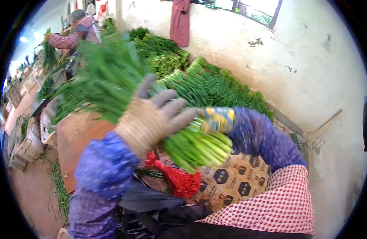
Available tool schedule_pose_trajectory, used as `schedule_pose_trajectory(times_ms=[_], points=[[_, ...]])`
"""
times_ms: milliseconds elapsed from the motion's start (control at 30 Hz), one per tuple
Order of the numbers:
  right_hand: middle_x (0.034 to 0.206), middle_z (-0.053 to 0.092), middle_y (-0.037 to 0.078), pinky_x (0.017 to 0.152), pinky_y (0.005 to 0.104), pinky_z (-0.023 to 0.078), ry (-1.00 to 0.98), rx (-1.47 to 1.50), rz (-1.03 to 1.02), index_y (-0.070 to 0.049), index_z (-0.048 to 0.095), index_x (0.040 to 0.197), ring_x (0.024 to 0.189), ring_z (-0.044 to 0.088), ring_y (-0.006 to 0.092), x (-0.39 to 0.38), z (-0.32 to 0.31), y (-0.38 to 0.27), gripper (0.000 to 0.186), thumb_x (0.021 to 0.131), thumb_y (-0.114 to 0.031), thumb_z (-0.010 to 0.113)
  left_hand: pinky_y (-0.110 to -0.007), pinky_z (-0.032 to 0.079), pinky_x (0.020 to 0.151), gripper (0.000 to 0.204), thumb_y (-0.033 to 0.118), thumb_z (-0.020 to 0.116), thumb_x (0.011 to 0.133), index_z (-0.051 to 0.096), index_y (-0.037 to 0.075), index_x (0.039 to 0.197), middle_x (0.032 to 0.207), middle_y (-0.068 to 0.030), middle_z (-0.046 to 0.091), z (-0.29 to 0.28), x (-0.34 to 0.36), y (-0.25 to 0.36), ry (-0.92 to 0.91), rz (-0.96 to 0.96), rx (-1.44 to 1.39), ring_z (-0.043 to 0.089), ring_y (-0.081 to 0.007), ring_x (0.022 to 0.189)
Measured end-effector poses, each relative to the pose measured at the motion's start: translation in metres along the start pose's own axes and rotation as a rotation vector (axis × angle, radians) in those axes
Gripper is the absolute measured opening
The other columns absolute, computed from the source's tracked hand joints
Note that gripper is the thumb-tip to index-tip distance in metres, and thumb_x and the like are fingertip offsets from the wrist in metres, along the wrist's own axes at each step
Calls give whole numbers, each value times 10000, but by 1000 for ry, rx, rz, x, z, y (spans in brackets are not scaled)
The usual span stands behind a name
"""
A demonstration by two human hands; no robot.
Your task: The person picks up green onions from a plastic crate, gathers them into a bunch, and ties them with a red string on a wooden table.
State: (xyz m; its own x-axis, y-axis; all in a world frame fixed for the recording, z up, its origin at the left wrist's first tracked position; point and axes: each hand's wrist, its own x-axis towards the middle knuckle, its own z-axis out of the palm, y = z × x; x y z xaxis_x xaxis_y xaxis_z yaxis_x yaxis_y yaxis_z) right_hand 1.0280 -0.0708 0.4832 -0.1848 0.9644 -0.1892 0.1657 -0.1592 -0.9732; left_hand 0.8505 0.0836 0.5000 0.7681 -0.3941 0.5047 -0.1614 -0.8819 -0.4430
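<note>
A big bunch of green onions (197,147) lies across the middle, pale stem ends toward me and blurred leafy tops stretching to the far left. My right hand (210,121), in a glove with a yellow-flowered cuff, is closed round the stems from the right; its fingers are mostly hidden. Over the near side of the bunch lies my left hand (155,113) in a beige and grey glove, fingers spread and touching the stalks. Below the stems is a bundle of red ties (177,177) beside a brown printed sheet (219,179).
Tied bunches of green onions (219,85) are stacked along the stained wall (311,59). A reddish board (78,137) sits at the left, with crates (32,139) beyond it. At the far left another person (78,30) holds greens. A stick (325,123) leans at the right.
</note>
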Motion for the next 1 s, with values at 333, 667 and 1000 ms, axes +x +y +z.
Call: schedule_pose_trajectory(times_ms=[333,667,1000], points=[[1283,495,193,979,414,462,932,912,-189,-15,370,1350,1159,528,308,-168,9,235,753,772,-362,706,-573,182,1080,880,207,750,602,344,211,1383,1427,-135,334,161,26,43,-326,-227,-363,292,-317,1340],[1085,616,143,755,346,552,1698,339,239,-84,493,1259,946,621,208,-189,-49,574,495,836,-281,658,-556,98,1103,932,264,752,579,324,224,1405,1455,-146,282,255,-102,30,-852,-606,-269,236,-311,1366],[1311,489,177,897,304,448,1184,160,1000,-83,284,1431,1117,541,246,-47,-14,650,672,871,-265,606,-541,175,1080,784,155,666,588,452,231,1338,1423,-144,336,270,-100,24,-719,-588,-327,291,-339,1337]])
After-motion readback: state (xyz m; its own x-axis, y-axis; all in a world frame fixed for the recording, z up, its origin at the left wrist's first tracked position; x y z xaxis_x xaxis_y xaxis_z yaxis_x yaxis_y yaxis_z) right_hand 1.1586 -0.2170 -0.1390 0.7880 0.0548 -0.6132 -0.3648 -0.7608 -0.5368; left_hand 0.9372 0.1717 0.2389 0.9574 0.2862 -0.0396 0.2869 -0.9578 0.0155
